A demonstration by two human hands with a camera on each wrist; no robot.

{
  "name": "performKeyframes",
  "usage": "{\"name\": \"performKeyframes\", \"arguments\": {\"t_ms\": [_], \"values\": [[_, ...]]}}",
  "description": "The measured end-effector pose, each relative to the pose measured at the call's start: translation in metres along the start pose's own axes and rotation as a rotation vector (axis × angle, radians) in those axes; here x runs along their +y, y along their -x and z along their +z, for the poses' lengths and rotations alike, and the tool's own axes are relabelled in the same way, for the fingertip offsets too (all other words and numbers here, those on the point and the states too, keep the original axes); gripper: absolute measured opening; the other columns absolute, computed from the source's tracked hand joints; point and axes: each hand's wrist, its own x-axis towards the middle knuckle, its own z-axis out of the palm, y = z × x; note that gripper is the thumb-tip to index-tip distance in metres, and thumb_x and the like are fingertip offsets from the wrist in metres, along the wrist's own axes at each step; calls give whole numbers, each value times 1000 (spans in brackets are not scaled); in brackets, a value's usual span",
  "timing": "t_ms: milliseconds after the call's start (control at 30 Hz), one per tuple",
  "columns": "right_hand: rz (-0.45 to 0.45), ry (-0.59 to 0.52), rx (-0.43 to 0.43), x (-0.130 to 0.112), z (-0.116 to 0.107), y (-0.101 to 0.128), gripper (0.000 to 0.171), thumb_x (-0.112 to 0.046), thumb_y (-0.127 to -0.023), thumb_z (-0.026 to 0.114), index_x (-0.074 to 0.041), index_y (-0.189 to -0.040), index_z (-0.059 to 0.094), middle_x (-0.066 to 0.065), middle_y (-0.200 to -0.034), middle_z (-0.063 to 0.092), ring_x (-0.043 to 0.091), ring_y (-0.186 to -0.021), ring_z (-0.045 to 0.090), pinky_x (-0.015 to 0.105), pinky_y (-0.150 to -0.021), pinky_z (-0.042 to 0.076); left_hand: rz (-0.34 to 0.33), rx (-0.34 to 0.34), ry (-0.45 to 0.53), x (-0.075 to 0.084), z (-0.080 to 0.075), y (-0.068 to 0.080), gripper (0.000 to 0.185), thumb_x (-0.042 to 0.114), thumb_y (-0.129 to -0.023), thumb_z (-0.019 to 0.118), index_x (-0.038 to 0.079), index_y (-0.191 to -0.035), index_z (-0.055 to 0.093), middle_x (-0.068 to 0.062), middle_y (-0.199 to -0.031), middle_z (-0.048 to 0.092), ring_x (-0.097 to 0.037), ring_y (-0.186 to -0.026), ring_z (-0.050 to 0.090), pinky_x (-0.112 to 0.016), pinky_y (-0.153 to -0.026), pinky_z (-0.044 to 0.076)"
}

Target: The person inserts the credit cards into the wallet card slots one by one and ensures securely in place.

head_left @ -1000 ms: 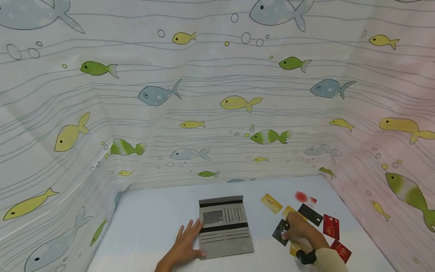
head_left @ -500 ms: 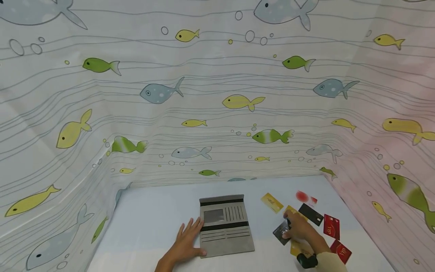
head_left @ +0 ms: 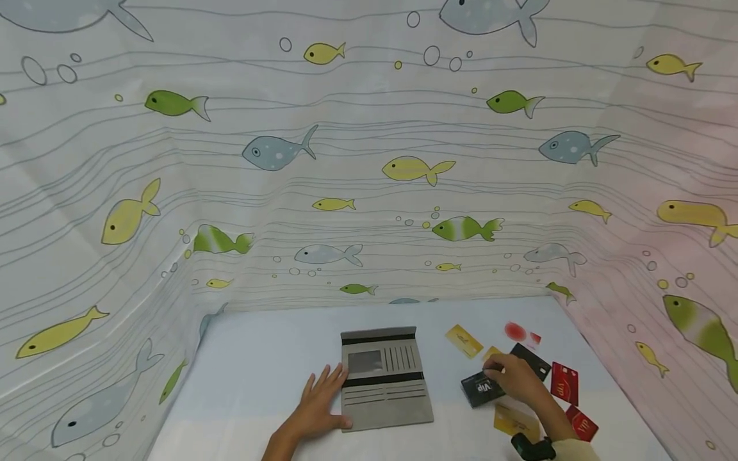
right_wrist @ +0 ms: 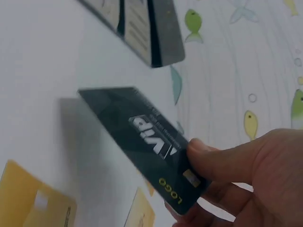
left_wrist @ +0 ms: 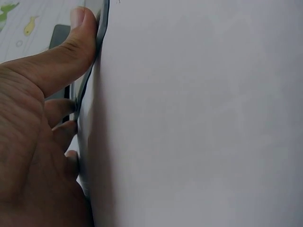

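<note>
A black VIP card (head_left: pixel 475 392) is pinched at one end by my right hand (head_left: pixel 513 374). In the right wrist view the card (right_wrist: pixel 142 137) is held up off the white surface with its shadow beside it, thumb on its face and fingers behind. An unfolded grey wallet (head_left: pixel 398 413) with card slots, a clear window and black bands lies flat mid-table. Along its left edge rests my left hand (head_left: pixel 317 406), fingers spread and thumb near the lower corner. The left wrist view shows that thumb (left_wrist: pixel 78 45) at the wallet's edge.
Around my right hand lie gold cards (head_left: pixel 464 340), another black card (head_left: pixel 536 362), red VIP cards (head_left: pixel 564 382) and a white card with a red circle (head_left: pixel 516 331). A fish-patterned curtain (head_left: pixel 369 141) surrounds the white table (head_left: pixel 259 358) at the back and sides.
My right hand has drawn back to the black VIP card's right end and turned the card, so more of its face shows. The left hand stays at the wallet; the head view has shifted slightly.
</note>
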Motion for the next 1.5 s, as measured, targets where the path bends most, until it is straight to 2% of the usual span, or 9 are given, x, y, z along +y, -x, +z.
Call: {"name": "performKeyframes", "arguments": {"t_ms": [133,300,467,567,733,867,1133,1367,1500], "values": [[1,-141,-1,-10,3,-2,7,-10,-91,70,-14,-96,72,-2,-92,69,15,-85,58,30,-71,50,-11,-2,10,0,-2,0,110,51,-68,84,6,-155,34,-19,-164,25,-48,-152,12,-70,-117,0],[-20,-334,-20,-26,23,-4,7,-9,-94,67,-10,-100,69,3,-101,71,16,-95,65,30,-77,54,-16,1,11,1,-2,-1,111,51,-67,84,6,-155,34,-19,-164,24,-48,-152,12,-70,-117,-1],[-27,-432,-50,-40,41,-8,6,-13,-94,68,-10,-99,69,2,-98,69,14,-89,62,27,-72,52,-25,-5,13,2,0,-1,112,50,-65,86,7,-155,34,-18,-165,24,-48,-152,12,-70,-117,-1],[-45,-454,-51,-47,47,-10,6,-14,-94,69,-10,-98,70,2,-95,69,14,-87,62,26,-71,52,-27,-6,14,1,1,-2,112,50,-66,86,7,-155,34,-18,-165,24,-48,-152,12,-70,-117,0],[-79,-412,6,-57,54,-11,5,-11,-88,74,-12,-93,73,-1,-88,71,11,-77,60,23,-63,52,-15,-4,10,0,1,-4,112,51,-66,85,7,-155,34,-18,-165,24,-47,-153,13,-70,-118,0],[-82,-425,30,-63,62,-14,6,-9,-85,75,-12,-90,74,-1,-84,70,11,-69,60,23,-59,56,-17,-4,9,-1,0,-4,112,51,-66,86,8,-155,34,-17,-165,24,-46,-153,12,-70,-118,0],[-108,-495,-20,-81,75,-24,6,-9,-89,73,-10,-92,68,2,-86,66,15,-71,64,28,-62,60,-17,-4,-8,-2,-3,-6,112,51,-66,85,7,-155,34,-18,-165,24,-47,-153,13,-70,-117,1],[-185,-519,-66,-101,87,-32,4,-10,-92,70,-9,-94,66,5,-89,64,16,-72,66,28,-63,61,-17,6,-17,1,-4,-5,111,50,-66,85,9,-155,35,-17,-165,25,-48,-152,14,-71,-117,1],[-176,-536,-108,-108,98,-33,5,-11,-93,69,-8,-96,65,5,-92,64,14,-73,67,25,-63,61,-21,-9,-14,1,-1,-2,111,51,-66,85,10,-155,35,-17,-164,26,-49,-151,14,-71,-117,2]]}}
